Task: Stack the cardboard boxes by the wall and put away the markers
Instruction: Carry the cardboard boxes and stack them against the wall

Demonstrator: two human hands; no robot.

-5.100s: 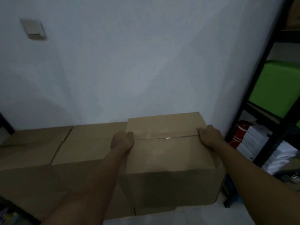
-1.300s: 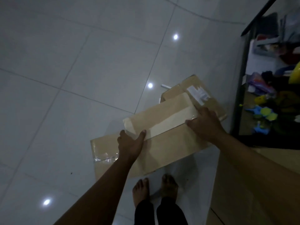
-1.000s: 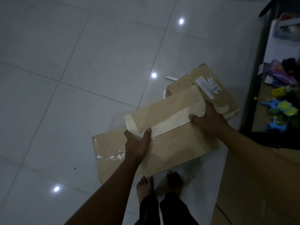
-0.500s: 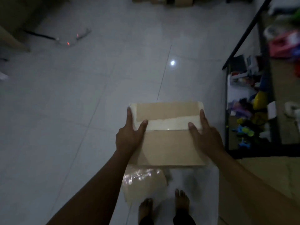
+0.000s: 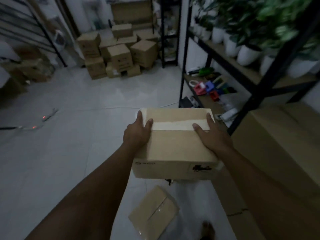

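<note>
Left hand (image 5: 136, 135) clamps the left edge of the cardboard box (image 5: 174, 146), thumb on the pale tape strip, fingers wrapped over the side; right hand (image 5: 212, 136) grips the right edge the same way, thumb on top; the box rides level in the air at centre frame, clear of the floor (image 5: 72, 153); at 6 o'clock below it a smaller flat box (image 5: 154, 212) lies on the tiles, a bare foot (image 5: 208, 230) just beside it at 5; at 3 o'clock a big carton (image 5: 277, 153) sits against a black shelf rack (image 5: 256, 94) holding white plant pots (image 5: 247, 55) and coloured bits; at 12 o'clock, well apart, a heap of stacked boxes (image 5: 119, 54) by the far wall; markers, cannot pick them out.
</note>
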